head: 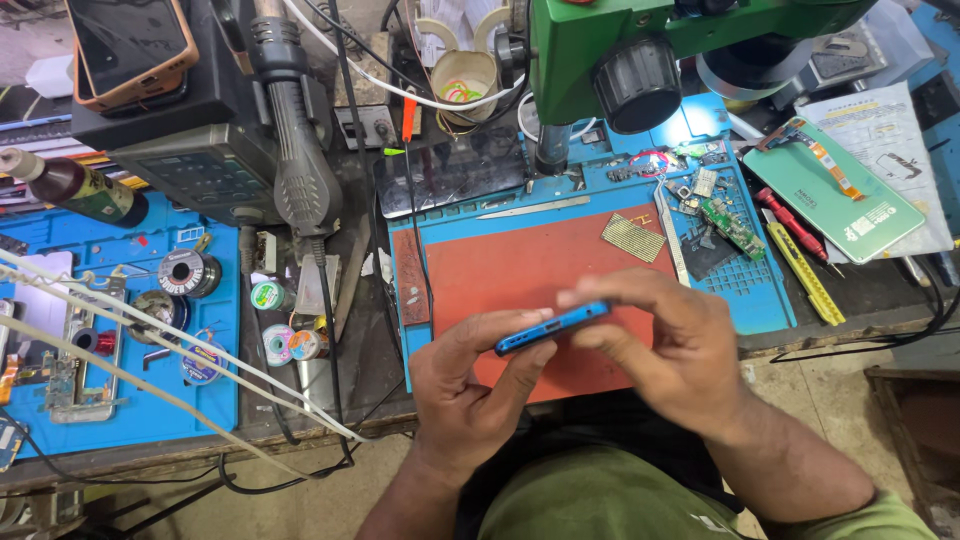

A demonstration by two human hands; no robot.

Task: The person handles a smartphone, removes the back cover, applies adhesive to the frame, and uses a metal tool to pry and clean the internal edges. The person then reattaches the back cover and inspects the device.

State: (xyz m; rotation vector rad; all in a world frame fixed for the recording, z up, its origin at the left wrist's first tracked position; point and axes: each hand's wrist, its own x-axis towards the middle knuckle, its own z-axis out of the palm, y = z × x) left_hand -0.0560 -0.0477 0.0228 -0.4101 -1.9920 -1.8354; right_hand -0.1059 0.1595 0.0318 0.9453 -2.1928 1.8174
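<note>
2 hands (470, 385) around blue phone (552, 327), probably edge-on.

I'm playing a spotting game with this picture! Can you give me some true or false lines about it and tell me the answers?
1. Both hands hold a blue phone edge-on. True.
2. The left hand holds a screwdriver. False: it grips the phone.
3. The right hand is over an orange-red mat. True.
4. The microscope above the mat is yellow. False: it is green.
5. A brown bottle lies at the left. True.

Phone (552, 327) above mat (520, 265), microscope (640, 50) behind.
</note>
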